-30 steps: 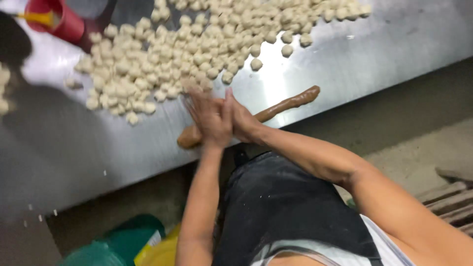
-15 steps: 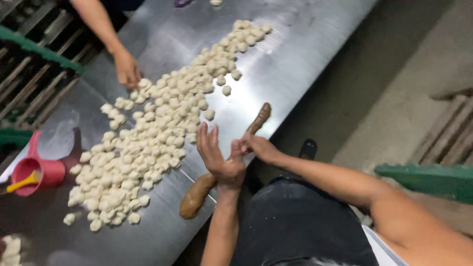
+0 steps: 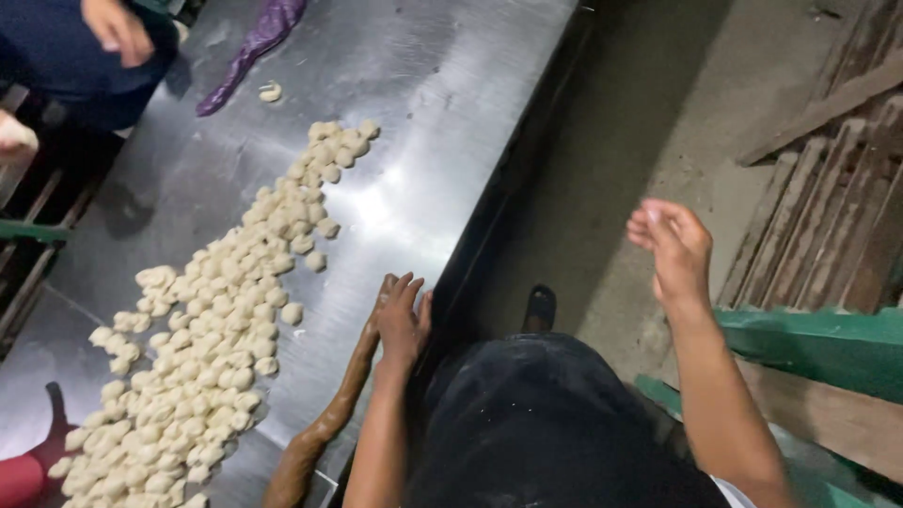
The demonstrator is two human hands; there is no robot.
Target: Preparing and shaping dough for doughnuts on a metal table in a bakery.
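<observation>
A long brown dough rope [image 3: 329, 414] lies along the near edge of the steel table [image 3: 442, 122]. My left hand [image 3: 403, 320] rests flat on the rope's upper end, fingers spread. My right hand [image 3: 670, 246] is lifted off the table, out over the floor to the right, fingers loosely curled and holding nothing that I can see. A broad heap of several small pale dough pieces [image 3: 221, 329] covers the table to the left of the rope.
A purple dough rope [image 3: 249, 52] and one stray pale piece [image 3: 271, 92] lie at the far end. Another person's hand [image 3: 118, 28] is at the top left. A red cup [image 3: 23, 470] sits bottom left. Green-painted wood [image 3: 818, 348] stands right of me.
My right hand has left the brown rope and swung out to the right, away from the table. My left hand stays on the rope. The view has turned further right.
</observation>
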